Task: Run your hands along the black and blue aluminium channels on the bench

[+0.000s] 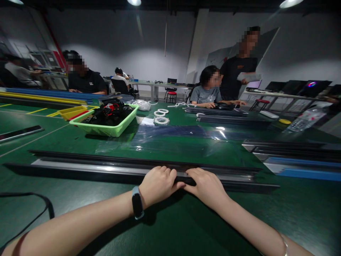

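Observation:
A long dark metal profile (pixel 87 170) with mitred ends and a pale strip along its channel lies across the green table in front of me. My left hand (pixel 159 183) is closed over its front edge near the middle, fingers curled into the channel and thumb along the near side. Just to the right, my right hand (pixel 206 183) grips the same profile, its thumb almost touching the left thumb. The fingertips of both hands are partly hidden inside the channel.
Beyond the profile lies clear plastic film (pixel 170 137). A green basket (pixel 114 129) of black parts stands behind, with white rolls (pixel 161 121) nearby. More profiles (pixel 298 156) and a plastic bottle (pixel 306 119) are at right. Two people (pixel 210 90) are across the table.

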Available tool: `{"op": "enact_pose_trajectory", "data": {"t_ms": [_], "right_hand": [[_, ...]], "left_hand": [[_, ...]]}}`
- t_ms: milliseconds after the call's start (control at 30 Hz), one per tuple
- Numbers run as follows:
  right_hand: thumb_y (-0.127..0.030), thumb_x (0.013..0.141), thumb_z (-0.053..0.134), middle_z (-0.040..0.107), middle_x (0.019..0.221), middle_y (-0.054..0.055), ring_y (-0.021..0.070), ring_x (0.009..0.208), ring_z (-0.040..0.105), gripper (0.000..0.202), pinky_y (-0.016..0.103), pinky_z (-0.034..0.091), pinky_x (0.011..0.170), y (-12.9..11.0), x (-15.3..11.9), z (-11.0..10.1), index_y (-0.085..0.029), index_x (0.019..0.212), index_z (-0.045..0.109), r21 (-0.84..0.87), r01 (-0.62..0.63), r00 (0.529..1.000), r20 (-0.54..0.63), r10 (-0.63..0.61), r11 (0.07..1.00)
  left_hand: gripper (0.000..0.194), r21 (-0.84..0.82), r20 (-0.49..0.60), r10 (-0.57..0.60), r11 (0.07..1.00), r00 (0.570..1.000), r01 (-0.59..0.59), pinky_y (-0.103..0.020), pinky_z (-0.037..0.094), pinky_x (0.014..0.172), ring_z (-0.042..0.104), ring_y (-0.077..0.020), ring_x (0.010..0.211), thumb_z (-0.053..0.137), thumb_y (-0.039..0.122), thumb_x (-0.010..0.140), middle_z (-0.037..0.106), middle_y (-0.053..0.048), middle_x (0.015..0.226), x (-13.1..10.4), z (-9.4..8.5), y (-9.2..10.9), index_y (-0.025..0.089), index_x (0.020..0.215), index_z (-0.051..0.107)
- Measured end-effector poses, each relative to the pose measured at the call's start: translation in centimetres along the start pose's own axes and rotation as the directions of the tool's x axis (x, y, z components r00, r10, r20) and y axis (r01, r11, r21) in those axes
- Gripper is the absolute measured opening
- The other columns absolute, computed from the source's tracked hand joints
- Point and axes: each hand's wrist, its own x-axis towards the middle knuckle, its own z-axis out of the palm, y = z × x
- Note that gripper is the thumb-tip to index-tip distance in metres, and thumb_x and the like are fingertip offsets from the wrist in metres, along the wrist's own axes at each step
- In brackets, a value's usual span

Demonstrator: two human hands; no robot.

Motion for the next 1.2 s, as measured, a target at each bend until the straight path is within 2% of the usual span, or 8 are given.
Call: {"op": "enact_pose_trajectory", "data": {"t_ms": [400,633,800,967,1067,1200], "right_hand": [[-0.035,0.072,0.058,0.06,0.079,0.005,0.0185,0.075,0.056,0.024,0.029,0.043,0.065,-0.2,-0.2,-0.4,-0.018,0.088,0.052,0.002,0.017,1.0,0.003,-0.017,1.0],[-0.035,0.071,0.058,0.06,0.081,0.005,0.0189,0.077,0.056,0.028,0.029,0.043,0.067,-0.1,0.0,-0.4,-0.018,0.092,0.052,0.002,0.013,0.999,0.041,-0.013,1.0],[-0.035,0.073,0.057,0.059,0.081,0.005,0.0184,0.079,0.055,0.025,0.028,0.043,0.068,-0.1,-0.2,-0.2,-0.018,0.09,0.053,-0.008,0.04,0.999,0.006,-0.04,0.999],[-0.032,0.072,0.058,0.058,0.079,0.004,0.0179,0.078,0.054,0.02,0.028,0.042,0.068,-0.1,-0.2,-0.1,-0.018,0.085,0.053,-0.004,0.052,0.999,-0.01,-0.052,0.999],[-0.025,0.073,0.055,0.058,0.08,0.005,0.0178,0.079,0.053,0.016,0.028,0.041,0.07,-0.1,-0.2,-0.1,-0.017,0.086,0.053,-0.006,0.074,0.997,-0.004,-0.074,0.997],[-0.016,0.072,0.05,0.058,0.08,0.005,0.0173,0.082,0.052,0.016,0.027,0.04,0.072,-0.1,-0.1,-0.2,-0.017,0.088,0.054,-0.013,0.082,0.997,0.014,-0.082,0.997]], "left_hand": [[0.035,0.002,0.022,-0.011,1.0,1.0,0.011,-0.033,0.042,0.058,0.056,-0.021,0.066,0.034,0.047,0.085,0.057,-0.005,0.068,0.0,-0.2,0.1,0.016,0.077,0.048],[0.035,0.013,0.003,0.013,1.0,1.0,-0.013,-0.032,0.041,0.057,0.055,-0.0201,0.065,0.033,0.047,0.085,0.056,-0.005,0.068,0.0,0.0,0.0,0.016,0.077,0.047],[0.034,0.05,-0.024,0.046,0.998,0.999,-0.044,-0.032,0.04,0.057,0.053,-0.0193,0.066,0.031,0.046,0.086,0.053,-0.004,0.069,-0.1,0.1,-0.2,0.016,0.078,0.046],[0.023,0.18,-0.065,0.188,0.968,0.98,-0.173,-0.031,0.039,0.059,0.051,-0.0184,0.071,0.034,0.031,0.087,0.052,-0.005,0.077,-0.3,-0.2,0.5,0.014,0.092,0.048],[0.025,0.243,-0.091,0.306,0.93,0.948,-0.277,-0.032,0.04,0.068,0.051,-0.019,0.083,0.034,0.022,0.087,0.054,-0.009,0.094,-0.5,-0.5,1.1,0.011,0.105,0.046],[0.029,0.285,-0.122,0.369,0.902,0.921,-0.324,-0.034,0.039,0.079,0.048,-0.0222,0.099,0.033,0.021,0.087,0.048,-0.013,0.116,-0.9,-0.6,1.8,0.01,0.111,0.045]]}}
